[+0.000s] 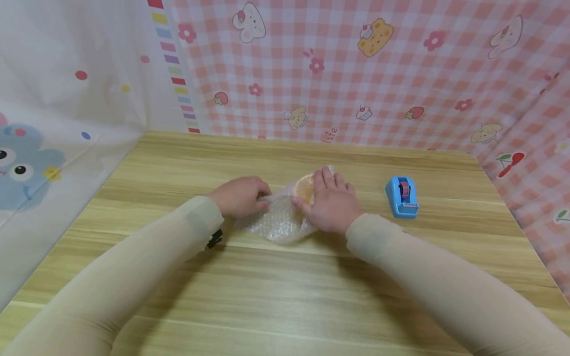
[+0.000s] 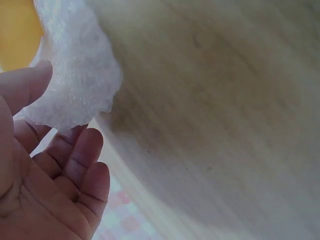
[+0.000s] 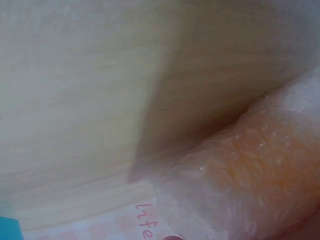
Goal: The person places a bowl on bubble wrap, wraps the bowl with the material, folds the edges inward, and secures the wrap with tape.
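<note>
A sheet of clear bubble wrap (image 1: 278, 220) lies folded around a rounded yellow-orange object (image 1: 305, 188) in the middle of the table. My left hand (image 1: 242, 197) pinches the wrap's left edge; in the left wrist view the thumb (image 2: 32, 82) lies over the sheet and the fingers are beneath it. With its fingers extended, my right hand (image 1: 331, 201) rests on the wrapped object and covers its right part. The right wrist view shows the orange colour through the bubble wrap (image 3: 250, 170). What kind of object is inside, I cannot tell.
A blue tape dispenser (image 1: 402, 198) with a roll of tape stands right of my right hand. The wood-grain table (image 1: 285, 296) meets a pink checked cloth (image 1: 338, 74) at the back and right. A white patterned cloth (image 1: 102, 44) hangs on the left.
</note>
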`<state>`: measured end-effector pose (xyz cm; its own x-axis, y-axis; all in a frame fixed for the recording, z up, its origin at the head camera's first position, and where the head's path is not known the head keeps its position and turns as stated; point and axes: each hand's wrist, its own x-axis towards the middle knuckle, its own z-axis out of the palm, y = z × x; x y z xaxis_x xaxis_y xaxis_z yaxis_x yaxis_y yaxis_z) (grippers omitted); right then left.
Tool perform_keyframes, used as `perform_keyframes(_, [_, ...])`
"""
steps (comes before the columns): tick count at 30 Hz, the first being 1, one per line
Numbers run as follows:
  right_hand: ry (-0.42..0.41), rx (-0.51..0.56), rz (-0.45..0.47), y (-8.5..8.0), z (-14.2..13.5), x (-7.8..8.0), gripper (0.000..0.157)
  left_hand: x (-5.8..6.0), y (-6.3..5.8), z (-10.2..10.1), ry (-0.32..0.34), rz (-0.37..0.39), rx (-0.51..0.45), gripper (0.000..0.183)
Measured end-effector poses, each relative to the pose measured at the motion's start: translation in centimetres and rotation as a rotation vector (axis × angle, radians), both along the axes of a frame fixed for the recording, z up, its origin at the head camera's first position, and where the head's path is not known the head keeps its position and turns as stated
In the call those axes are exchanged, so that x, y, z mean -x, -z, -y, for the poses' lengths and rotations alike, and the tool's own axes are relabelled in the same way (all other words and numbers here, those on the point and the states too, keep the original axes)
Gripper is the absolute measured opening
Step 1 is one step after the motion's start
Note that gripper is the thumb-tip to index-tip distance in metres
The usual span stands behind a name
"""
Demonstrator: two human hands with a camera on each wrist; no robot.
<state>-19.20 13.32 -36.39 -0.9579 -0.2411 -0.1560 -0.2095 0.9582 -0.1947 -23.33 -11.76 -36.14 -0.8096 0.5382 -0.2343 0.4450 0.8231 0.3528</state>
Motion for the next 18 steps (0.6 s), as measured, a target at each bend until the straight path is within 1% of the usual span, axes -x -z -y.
perform_keyframes(4, [0.013, -0.003, -0.003, 0.04, -0.26, 0.28, 0.110, 0.00, -0.06, 0.05, -0.014, 0.007, 0.026, 0.032])
perform_keyframes(8, [0.025, 0.003, 0.001, -0.03, -0.41, 0.48, 0.108, 0.01, 0.05, 0.20, -0.017, 0.028, 0.048, 0.033])
perform_keyframes(13, [0.040, 0.013, 0.007, -0.11, -0.53, 0.62, 0.107, 0.19, 0.28, 0.38, -0.013, 0.038, 0.045, 0.029])
perform_keyframes(18, [0.044, 0.020, 0.003, -0.06, -0.77, 0.75, 0.107, 0.20, 0.40, 0.41, -0.035, 0.048, 0.050, 0.039])
